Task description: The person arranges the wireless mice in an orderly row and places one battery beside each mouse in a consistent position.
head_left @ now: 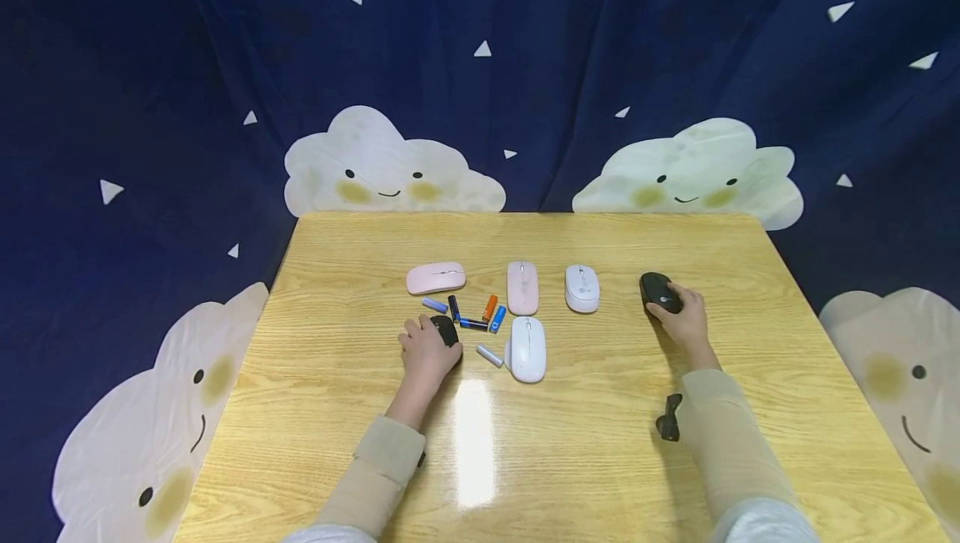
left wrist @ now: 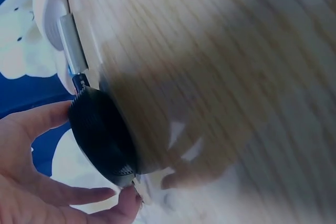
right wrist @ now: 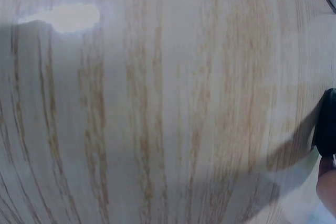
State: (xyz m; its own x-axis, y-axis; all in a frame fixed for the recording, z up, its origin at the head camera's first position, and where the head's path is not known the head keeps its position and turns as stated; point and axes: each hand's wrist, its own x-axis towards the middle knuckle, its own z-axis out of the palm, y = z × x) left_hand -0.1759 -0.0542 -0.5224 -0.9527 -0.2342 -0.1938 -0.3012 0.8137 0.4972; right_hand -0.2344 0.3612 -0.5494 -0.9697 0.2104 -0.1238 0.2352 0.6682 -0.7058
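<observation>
In the head view my left hand [head_left: 429, 353] grips a black computer mouse [head_left: 446, 329] left of the middle of the table. The left wrist view shows that black mouse [left wrist: 102, 135] on the wood, with thumb and fingers against its opposite sides. Farther right, my right hand [head_left: 686, 318] holds a second black mouse [head_left: 659, 291] by its sides. At the edge of the right wrist view only a part of this mouse [right wrist: 327, 124] and a fingertip [right wrist: 327, 182] show. Several loose batteries [head_left: 474, 324] lie just right of the left hand.
A pink mouse [head_left: 436, 278] lies sideways behind the batteries, another pink mouse [head_left: 522, 288] stands upright to its right. White mice [head_left: 528, 349] [head_left: 582, 289] lie between the hands. A silver battery [head_left: 490, 354] is beside the nearer one. A patterned blue curtain [head_left: 525, 93] hangs behind the wooden table [head_left: 585, 443].
</observation>
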